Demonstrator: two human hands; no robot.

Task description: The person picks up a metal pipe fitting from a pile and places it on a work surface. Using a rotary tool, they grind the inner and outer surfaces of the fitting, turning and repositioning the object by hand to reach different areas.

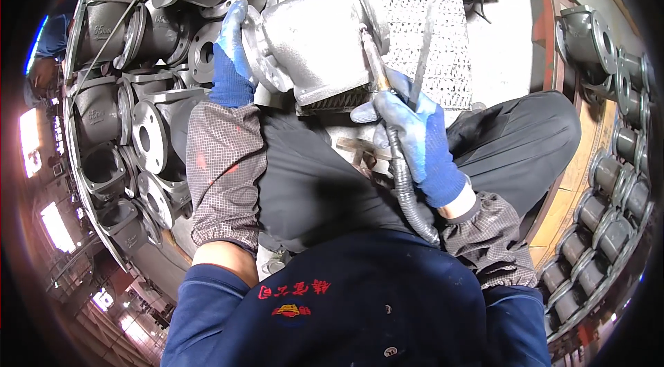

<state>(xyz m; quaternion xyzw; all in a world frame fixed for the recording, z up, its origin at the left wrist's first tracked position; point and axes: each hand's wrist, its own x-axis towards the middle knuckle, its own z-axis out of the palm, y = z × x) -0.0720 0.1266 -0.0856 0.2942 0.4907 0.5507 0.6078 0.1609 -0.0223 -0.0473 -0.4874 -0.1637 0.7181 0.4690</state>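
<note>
A silver-grey cast valve body (315, 35) with round flanges rests tilted in front of me, above my lap. My left hand (234, 63), in a blue-and-white glove, is closed around the rim of its left flange. In my gloved right hand (418, 132) is a slim grinder (375, 66), held like a pen. Its thin tip meets the casting beside the right-hand flange. From the grinder's rear a black ribbed hose (402, 180) curves down beneath my right wrist. Glare washes out part of the casting's surface.
Under and behind the casting lies a patterned metal mesh mat (443, 35). Many grey flanged castings (97, 111) are stacked close on my left. More castings (588, 211) stand in rows on the right, near a reddish-brown frame (551, 35). My bent knees flank the work.
</note>
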